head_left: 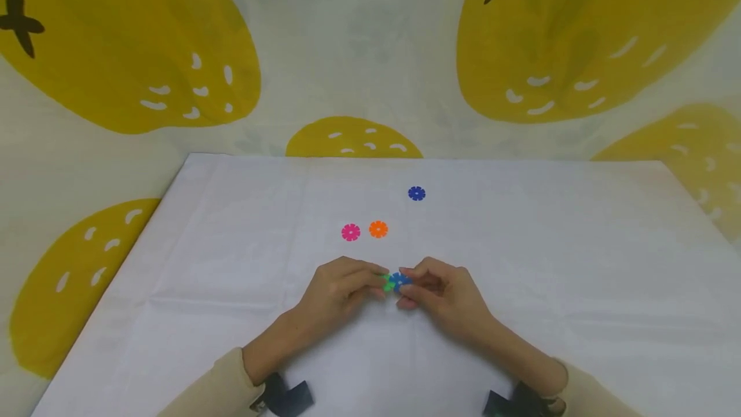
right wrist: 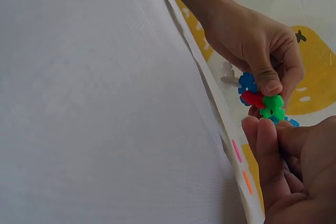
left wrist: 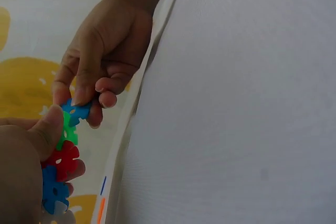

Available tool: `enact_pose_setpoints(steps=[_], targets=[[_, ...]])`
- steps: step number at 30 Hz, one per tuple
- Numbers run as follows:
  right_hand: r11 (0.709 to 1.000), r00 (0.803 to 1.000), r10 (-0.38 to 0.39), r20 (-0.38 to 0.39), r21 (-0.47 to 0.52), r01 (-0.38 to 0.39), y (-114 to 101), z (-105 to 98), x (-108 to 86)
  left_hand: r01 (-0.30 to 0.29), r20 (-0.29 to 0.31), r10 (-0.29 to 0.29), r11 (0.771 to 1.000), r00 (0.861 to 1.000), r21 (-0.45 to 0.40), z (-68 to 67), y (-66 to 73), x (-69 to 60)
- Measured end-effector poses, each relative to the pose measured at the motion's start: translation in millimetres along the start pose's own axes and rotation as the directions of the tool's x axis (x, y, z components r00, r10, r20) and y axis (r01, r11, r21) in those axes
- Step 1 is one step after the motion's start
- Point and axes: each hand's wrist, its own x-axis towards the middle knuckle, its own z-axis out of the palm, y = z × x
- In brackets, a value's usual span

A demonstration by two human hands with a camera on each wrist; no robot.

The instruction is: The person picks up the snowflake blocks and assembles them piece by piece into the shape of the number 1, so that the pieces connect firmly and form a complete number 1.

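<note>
A joined chain of notched discs runs between the hands. In the left wrist view it shows a blue disc (left wrist: pixel 77 112), a green disc (left wrist: pixel 69 134), a red disc (left wrist: pixel 65 160), another blue disc (left wrist: pixel 54 190) and a pale disc (left wrist: pixel 59 215) at the bottom. My left hand (head_left: pixel 344 285) pinches the chain near the green and red discs, its fingers covering most of it in the head view. My right hand (head_left: pixel 448 295) pinches the end blue disc (head_left: pixel 399 282), which meets the green disc (head_left: pixel 388 283) at an angle.
On the white-covered table (head_left: pixel 231 230), beyond the hands, lie a pink disc (head_left: pixel 350 232) and an orange disc (head_left: pixel 379 229) side by side. A dark blue disc (head_left: pixel 417 194) lies farther back. Behind the table hangs a cloth (head_left: pixel 359 50) with yellow shapes.
</note>
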Motion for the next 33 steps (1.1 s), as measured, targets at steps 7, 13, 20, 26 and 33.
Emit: enact_pose_setpoints(steps=[7, 13, 20, 26, 33], targets=[[0.997, 0.997, 0.076, -0.024, -0.014, -0.076, -1.8, -0.5, 0.8, 0.012, -0.028, -0.012, 1.0, 1.0, 0.009, 0.2, -0.6, -0.6], [0.986, 0.984, 0.163, -0.072, -0.023, -0.165, -3.6, -0.5, 2.1, 0.003, -0.041, 0.001, 0.997, 0.999, 0.078, 2.4, 1.4, -0.4], [0.972, 0.971, 0.224, -0.08, -0.057, -0.229, -4.7, 0.8, 1.7, -0.027, -0.025, 0.028, 0.999, 0.999, 0.033, 4.5, 5.5, 1.1], [0.966, 0.963, 0.25, -0.098, -0.05, -0.255, -6.7, 3.0, 1.9, -0.037, 0.009, 0.037, 0.999, 0.999, -0.024, 4.0, 6.2, 2.4], [0.957, 0.955, 0.286, -0.075, -0.036, -0.289, -9.8, 8.5, 3.7, -0.049, -0.036, 0.052, 0.997, 0.998, 0.063, 5.2, 4.2, 0.7]])
